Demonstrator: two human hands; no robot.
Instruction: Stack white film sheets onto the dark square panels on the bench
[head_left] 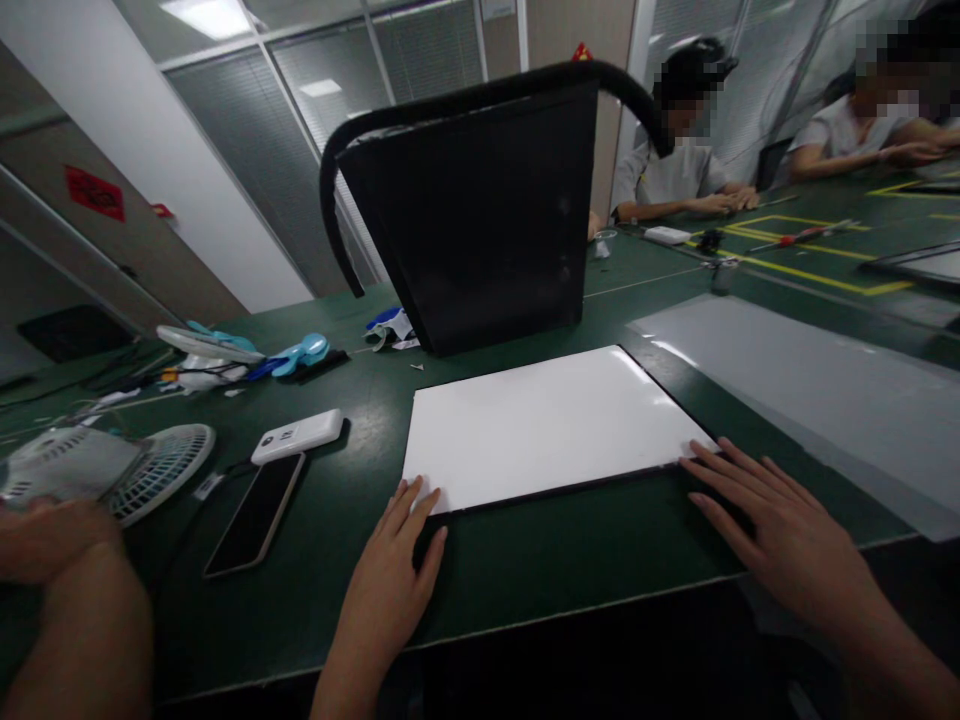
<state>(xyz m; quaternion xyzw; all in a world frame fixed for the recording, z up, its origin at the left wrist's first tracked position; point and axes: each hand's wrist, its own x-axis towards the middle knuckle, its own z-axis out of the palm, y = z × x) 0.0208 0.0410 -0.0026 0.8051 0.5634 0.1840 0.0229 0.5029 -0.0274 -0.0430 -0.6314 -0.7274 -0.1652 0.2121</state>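
A flat white panel (544,425) with a thin dark edge lies on the green table (562,560) in front of me. My left hand (394,570) rests flat on the table, fingertips touching the panel's near left corner, fingers stretched out. My right hand (772,515) lies open with spread fingers at the panel's near right corner, touching its edge. Neither hand holds anything. Behind the panel stands a black bag-like case (487,210) with a curved black handle.
A dark phone (256,512) and a white power bank (298,436) lie left of the panel, beside a small white fan (112,465). A grey sheet (825,390) lies to the right. Another person's arm (67,590) is at far left; two people sit at the far right.
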